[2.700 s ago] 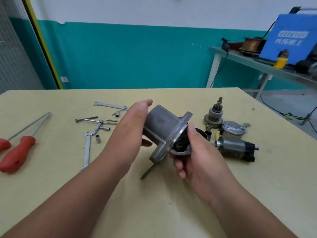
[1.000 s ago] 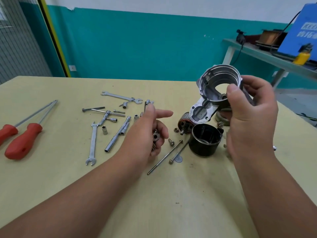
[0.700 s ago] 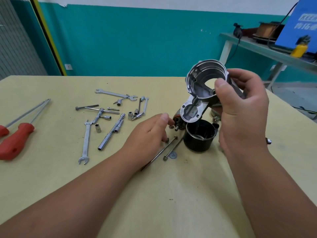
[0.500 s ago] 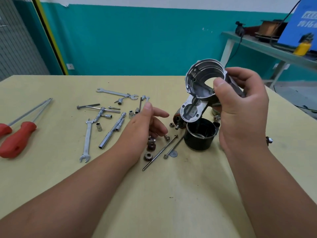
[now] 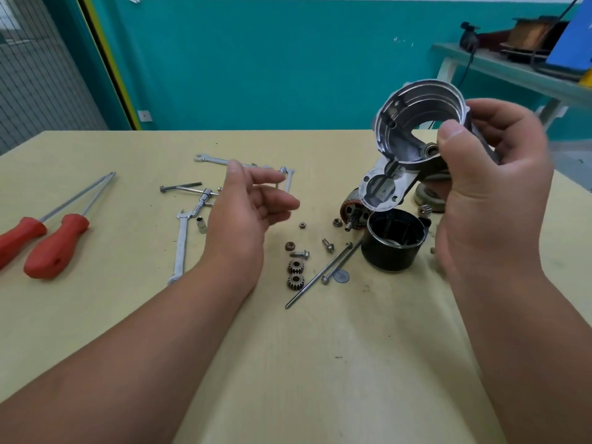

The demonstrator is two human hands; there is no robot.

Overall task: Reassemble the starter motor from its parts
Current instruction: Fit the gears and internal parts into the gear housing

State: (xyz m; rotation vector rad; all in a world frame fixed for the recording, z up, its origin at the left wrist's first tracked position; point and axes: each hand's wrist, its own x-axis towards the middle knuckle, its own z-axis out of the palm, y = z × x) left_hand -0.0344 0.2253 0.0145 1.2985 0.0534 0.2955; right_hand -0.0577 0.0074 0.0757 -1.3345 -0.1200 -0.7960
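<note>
**A:** Start at the left. Anything going on out there?

**B:** No. The two red screwdrivers [image 5: 54,245] lie well out to the left of the left hand [image 5: 246,213], and a wrench [image 5: 181,248] lies just beside its wrist. They look to be lying as they did a second ago.

**A:** And the left hand itself?

**B:** That's what changed. A second ago it had a small gear in its fingers, and then it dipped to the table [image 5: 320,363]. Now it has lifted clear with the fingers loose and nothing in them. Two small gears [image 5: 295,280] lie side by side on the table, just to its right and nearer the person.

**A:** So the gears were put down, not fitted.

**B:** That's my reading. Two long bolts [image 5: 315,279] lie just past the gears. A black metal cup [image 5: 392,251] stands beyond them, under the right hand [image 5: 490,193].

**A:** Where's the motor housing [image 5: 397,123]?

**B:** It is still up in the air, gripped by the right hand. The thumb is on the near side, the fingers are curled round the back, and the open mouth is turned toward the person. It has barely moved over the last second.

**A:** What does that mean for the job?

**B:** It's early, I'd say. The housing looks empty inside and the parts are loose on the table. The free left hand probably has to choose the next piece to go in.
</note>
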